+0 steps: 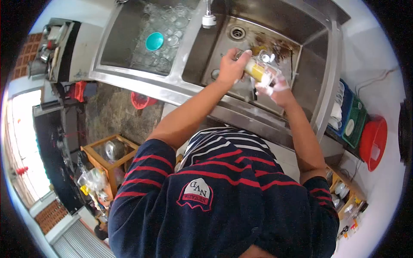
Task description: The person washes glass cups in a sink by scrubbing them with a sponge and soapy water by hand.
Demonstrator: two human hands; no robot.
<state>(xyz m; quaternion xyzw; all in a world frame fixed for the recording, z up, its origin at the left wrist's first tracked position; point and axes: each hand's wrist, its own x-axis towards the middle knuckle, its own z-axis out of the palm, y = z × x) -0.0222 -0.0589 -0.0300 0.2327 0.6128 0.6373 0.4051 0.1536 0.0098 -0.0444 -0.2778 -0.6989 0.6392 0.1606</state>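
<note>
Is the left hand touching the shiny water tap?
Apart. The head view shows the left hand lower in the picture than the water tap, with a plain gap of steel sink visible between them.

Below the hands [233, 68] [276, 88], the steel sink [129, 75]'s right basin [312, 58] carries brownish residue [280, 49]; left of the hands, its left basin [117, 47] holds piled clear glassware [167, 59] with a turquoise bowl [154, 41] among it.
</note>
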